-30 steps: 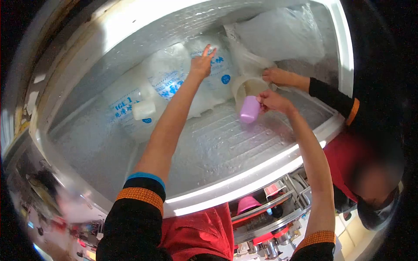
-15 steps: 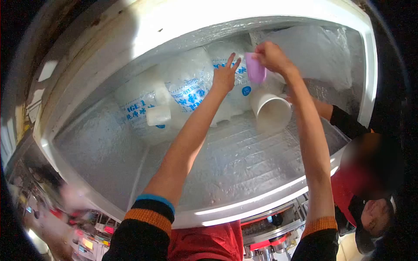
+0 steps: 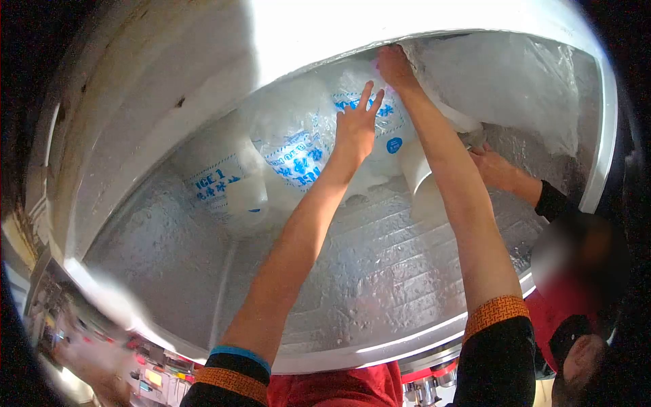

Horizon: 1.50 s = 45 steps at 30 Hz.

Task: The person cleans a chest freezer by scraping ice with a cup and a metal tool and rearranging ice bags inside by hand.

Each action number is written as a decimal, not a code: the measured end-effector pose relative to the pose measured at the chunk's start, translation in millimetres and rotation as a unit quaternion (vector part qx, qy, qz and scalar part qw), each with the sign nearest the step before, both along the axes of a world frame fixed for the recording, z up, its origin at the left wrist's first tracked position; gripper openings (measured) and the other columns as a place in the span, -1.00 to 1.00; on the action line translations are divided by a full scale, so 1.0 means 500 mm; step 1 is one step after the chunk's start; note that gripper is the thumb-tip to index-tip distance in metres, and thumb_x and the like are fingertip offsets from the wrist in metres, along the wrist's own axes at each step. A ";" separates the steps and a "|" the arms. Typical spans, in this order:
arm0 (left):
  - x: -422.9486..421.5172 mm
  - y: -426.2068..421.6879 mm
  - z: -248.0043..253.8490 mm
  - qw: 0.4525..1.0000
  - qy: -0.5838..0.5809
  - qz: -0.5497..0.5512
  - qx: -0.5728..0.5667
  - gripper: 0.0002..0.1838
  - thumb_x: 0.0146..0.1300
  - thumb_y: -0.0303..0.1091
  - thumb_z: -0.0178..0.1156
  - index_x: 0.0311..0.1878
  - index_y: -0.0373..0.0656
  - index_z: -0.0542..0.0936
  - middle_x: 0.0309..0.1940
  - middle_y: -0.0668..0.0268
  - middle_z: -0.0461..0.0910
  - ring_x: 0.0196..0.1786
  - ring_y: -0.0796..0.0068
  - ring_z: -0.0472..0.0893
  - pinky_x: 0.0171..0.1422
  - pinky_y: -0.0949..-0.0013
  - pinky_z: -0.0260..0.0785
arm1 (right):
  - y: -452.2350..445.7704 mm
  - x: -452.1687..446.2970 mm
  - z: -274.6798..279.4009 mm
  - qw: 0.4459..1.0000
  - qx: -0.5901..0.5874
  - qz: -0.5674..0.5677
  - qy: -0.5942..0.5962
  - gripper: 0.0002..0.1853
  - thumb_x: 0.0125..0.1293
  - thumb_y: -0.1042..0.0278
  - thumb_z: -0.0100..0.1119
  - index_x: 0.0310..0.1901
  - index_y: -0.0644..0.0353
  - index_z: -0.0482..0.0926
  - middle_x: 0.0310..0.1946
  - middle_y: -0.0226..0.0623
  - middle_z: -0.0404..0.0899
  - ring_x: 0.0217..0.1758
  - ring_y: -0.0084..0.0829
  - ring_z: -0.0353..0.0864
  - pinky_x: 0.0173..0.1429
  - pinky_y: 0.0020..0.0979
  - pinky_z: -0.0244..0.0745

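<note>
Purple cup (image 3: 376, 65), part-hidden, is gripped by right hand (image 3: 399, 68); left hand (image 3: 355, 130) extends two fingers over ice bags (image 3: 295, 157).

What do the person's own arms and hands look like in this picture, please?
The left hand and right hand are bare, without gloves. The left sleeve is black, with an orange patterned band and a bright blue strip at its edge. The right sleeve is black too, ending in a similar orange patterned cuff, with no blue strip showing.

Metal containers (image 3: 426, 392) at the bottom edge, right of centre; blurred, colourful clutter (image 3: 153, 377) at lower left
</note>
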<state>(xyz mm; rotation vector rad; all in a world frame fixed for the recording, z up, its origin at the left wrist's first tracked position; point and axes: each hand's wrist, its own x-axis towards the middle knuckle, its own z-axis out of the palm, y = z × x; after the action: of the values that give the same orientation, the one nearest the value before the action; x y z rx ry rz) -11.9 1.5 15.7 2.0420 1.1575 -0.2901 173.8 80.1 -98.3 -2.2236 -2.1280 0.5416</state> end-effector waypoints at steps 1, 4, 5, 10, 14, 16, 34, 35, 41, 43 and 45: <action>0.000 -0.004 -0.002 1.000 0.000 0.001 0.000 0.04 0.04 -0.59 0.32 0.61 0.21 0.11 0.67 0.35 -0.11 0.03 0.00 0.64 0.13 -0.02 0.51 | -0.001 -0.003 0.001 0.999 0.036 0.007 -0.035 -0.72 0.09 0.36 0.35 -0.21 0.37 0.66 -0.23 0.13 0.69 -0.04 0.10 0.68 0.13 0.04 0.54; 0.005 -0.008 -0.004 0.998 -0.017 0.015 0.058 0.09 -0.04 -0.66 0.31 0.60 0.21 0.13 0.65 0.31 -0.08 -0.05 0.00 0.67 -0.02 0.03 0.58 | -0.008 0.001 -0.020 0.991 0.123 0.021 -0.045 -0.63 0.10 0.32 0.38 -0.11 0.39 0.66 -0.24 0.15 0.69 -0.06 0.12 0.67 0.19 0.04 0.49; 0.008 -0.005 -0.005 0.999 -0.009 0.013 0.043 0.09 -0.04 -0.67 0.30 0.59 0.20 0.13 0.65 0.31 -0.07 -0.04 -0.01 0.67 -0.01 0.02 0.58 | -0.010 0.005 -0.032 0.988 0.143 0.041 -0.048 -0.68 0.10 0.33 0.38 -0.13 0.34 0.71 -0.24 0.11 0.70 -0.04 0.09 0.67 0.23 0.03 0.46; 0.011 0.000 -0.005 1.000 0.003 0.009 0.014 0.08 -0.05 -0.68 0.30 0.59 0.19 0.15 0.64 0.30 -0.06 -0.02 -0.05 0.67 0.00 0.00 0.58 | -0.012 0.003 0.002 0.998 0.053 0.011 0.031 -0.81 0.10 0.35 0.34 -0.34 0.33 0.69 -0.28 0.11 0.67 -0.08 0.13 0.64 0.07 0.04 0.50; 0.015 -0.007 -0.010 1.000 0.006 0.004 0.026 -0.01 0.05 -0.55 0.31 0.59 0.16 0.18 0.66 0.32 -0.10 0.00 0.02 0.66 0.04 0.04 0.54 | -0.014 -0.011 0.001 0.997 0.077 -0.003 0.024 -0.80 0.19 0.38 0.21 -0.28 0.34 0.69 -0.21 0.14 0.66 -0.07 0.14 0.62 0.09 0.04 0.50; 0.015 -0.005 -0.012 0.999 0.001 0.008 0.035 -0.02 0.05 -0.56 0.30 0.58 0.15 0.18 0.66 0.31 -0.09 -0.02 0.02 0.66 0.03 0.04 0.54 | -0.013 -0.018 -0.032 0.996 0.083 -0.033 -0.004 -0.77 0.22 0.42 0.12 -0.19 0.36 0.67 -0.11 0.18 0.63 0.00 0.14 0.60 0.13 0.03 0.50; -0.003 -0.016 -0.031 0.996 -0.008 -0.009 0.094 -0.11 0.12 -0.49 0.23 0.57 0.18 0.22 0.65 0.33 -0.03 -0.11 0.05 0.70 -0.10 0.05 0.55 | -0.136 0.021 0.247 0.964 0.189 -0.036 0.186 -0.94 0.09 0.53 0.28 -0.37 0.24 0.69 -0.29 -0.07 0.66 -0.08 0.00 0.59 0.05 -0.06 0.49; -0.005 -0.019 -0.034 0.994 -0.006 -0.015 0.105 -0.10 0.12 -0.49 0.24 0.57 0.20 0.21 0.66 0.34 -0.05 -0.11 0.05 0.70 -0.10 0.06 0.55 | -0.149 0.018 0.282 0.960 0.196 -0.038 0.195 -0.93 0.09 0.57 0.27 -0.36 0.25 0.68 -0.30 -0.08 0.66 -0.10 0.00 0.59 0.04 -0.09 0.50; -0.009 -0.015 -0.036 0.996 -0.020 -0.016 0.085 -0.05 0.11 -0.51 0.24 0.59 0.30 0.18 0.67 0.38 -0.11 -0.05 0.02 0.71 -0.01 0.02 0.56 | -0.271 -0.005 0.569 0.956 0.180 -0.055 0.225 -0.87 0.11 0.67 0.27 -0.28 0.29 0.65 -0.30 -0.08 0.65 -0.15 -0.01 0.60 -0.01 -0.16 0.51; -0.006 -0.014 -0.039 0.996 -0.011 -0.018 0.088 -0.03 0.10 -0.53 0.25 0.59 0.31 0.17 0.67 0.39 -0.11 -0.04 0.01 0.71 0.01 0.01 0.56 | -0.315 0.003 0.653 0.962 0.168 -0.027 0.213 -0.85 0.12 0.69 0.27 -0.26 0.30 0.65 -0.29 -0.08 0.65 -0.16 0.00 0.60 -0.03 -0.17 0.51; 0.000 -0.010 -0.038 0.996 -0.001 -0.017 0.089 -0.01 0.08 -0.55 0.26 0.59 0.31 0.17 0.67 0.39 -0.12 -0.03 0.01 0.70 0.03 0.00 0.56 | -0.363 0.005 0.721 0.975 0.109 -0.011 0.191 -0.85 0.13 0.71 0.25 -0.24 0.33 0.63 -0.29 -0.07 0.65 -0.17 0.00 0.62 -0.04 -0.16 0.52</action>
<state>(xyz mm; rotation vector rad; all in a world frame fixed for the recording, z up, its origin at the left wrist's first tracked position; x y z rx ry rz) -11.9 -3.7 -3.2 2.2178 1.1834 -0.2071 176.1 -101.3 262.0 -1.8489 -1.8653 0.6373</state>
